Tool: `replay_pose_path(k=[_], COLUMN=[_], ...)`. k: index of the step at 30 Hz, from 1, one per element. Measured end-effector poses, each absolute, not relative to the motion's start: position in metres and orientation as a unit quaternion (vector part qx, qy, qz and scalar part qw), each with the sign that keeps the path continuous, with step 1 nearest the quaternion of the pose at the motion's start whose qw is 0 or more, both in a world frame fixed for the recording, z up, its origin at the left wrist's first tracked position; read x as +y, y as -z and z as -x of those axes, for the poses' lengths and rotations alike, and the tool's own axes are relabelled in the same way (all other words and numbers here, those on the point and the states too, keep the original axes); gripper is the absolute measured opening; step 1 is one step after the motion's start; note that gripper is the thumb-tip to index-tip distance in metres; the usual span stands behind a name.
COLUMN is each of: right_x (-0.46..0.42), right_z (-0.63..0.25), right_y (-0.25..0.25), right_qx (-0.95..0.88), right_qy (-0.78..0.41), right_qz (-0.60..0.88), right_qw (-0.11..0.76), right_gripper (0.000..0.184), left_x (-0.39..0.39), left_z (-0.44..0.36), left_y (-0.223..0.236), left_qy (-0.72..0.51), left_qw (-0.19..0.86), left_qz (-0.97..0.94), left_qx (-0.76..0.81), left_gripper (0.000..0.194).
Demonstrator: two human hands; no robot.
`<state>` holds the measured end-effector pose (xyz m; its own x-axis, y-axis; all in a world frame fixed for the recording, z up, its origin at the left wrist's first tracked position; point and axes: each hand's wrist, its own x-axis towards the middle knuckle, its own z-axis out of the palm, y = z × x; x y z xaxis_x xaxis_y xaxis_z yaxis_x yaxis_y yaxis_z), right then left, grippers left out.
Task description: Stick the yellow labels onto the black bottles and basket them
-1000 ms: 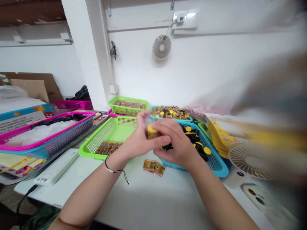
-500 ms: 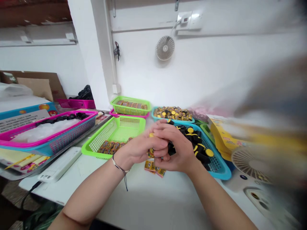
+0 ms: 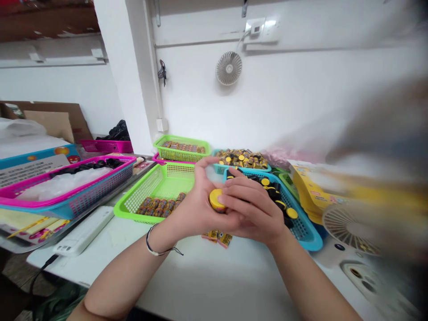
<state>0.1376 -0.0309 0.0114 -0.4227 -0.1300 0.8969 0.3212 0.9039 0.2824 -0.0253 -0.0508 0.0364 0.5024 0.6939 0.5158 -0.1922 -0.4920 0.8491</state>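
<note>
Left hand [image 3: 197, 203] and right hand [image 3: 254, 209] together, both clamped on a yellow-capped canister [image 3: 216, 200], just beside a blue plastic basket [image 3: 306, 234].

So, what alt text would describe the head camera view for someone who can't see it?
The left hand and right hand hold a yellow-capped cylinder between a green basket and a blue basket of similar cylinders.

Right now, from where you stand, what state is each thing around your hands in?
Yellow-capped canister: held between both hands, cap showing.
Left hand: curled against the canister.
Right hand: fingers wrapped over the canister.
Green plastic basket: wrapped canisters lying along its near side.
Blue plastic basket: heaped with black, yellow-topped canisters.
Wrapped packets: on the table, partly behind the hands.
</note>
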Motion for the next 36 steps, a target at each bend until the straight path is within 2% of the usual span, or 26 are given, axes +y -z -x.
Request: replay_pose_path(k=[5,10,15,20,32,36], right_x=[-0.033,-0.034,-0.028,-0.018,-0.005,-0.007], right_z=[-0.140,-0.138,-0.136,-0.132,-0.126,-0.136], right_y=[-0.012,-0.012,-0.010,-0.009,0.005,-0.004], right_qx=[-0.828,-0.846,-0.836,-0.830,-0.842,-0.860], right_qy=[0.202,0.153,0.185,0.203,0.123,0.066], right_qz=[0.045,0.030,0.061,0.138,0.148,0.188], right_qw=[0.521,0.510,0.512,0.501,0.504,0.470], right_gripper=[0.050,0.047,0.054,0.055,0.052,0.054], left_x=[-0.053,-0.048,-0.039,-0.031,-0.018,-0.005], left_z=[0.021,0.028,0.042,0.055,0.059,0.065], left_y=[-0.033,-0.030,-0.039,-0.045,-0.042,-0.042], left_qy=[-0.479,-0.456,-0.369,-0.416,-0.412,-0.404], left_qw=[0.509,0.492,0.531,0.423,0.425,0.393], left_qz=[-0.696,-0.725,-0.746,-0.743,-0.732,-0.753], left_qx=[0.164,0.157,0.161,0.311,0.337,0.339], left_gripper=[0.083,0.087,0.078,0.053,0.039,0.035])
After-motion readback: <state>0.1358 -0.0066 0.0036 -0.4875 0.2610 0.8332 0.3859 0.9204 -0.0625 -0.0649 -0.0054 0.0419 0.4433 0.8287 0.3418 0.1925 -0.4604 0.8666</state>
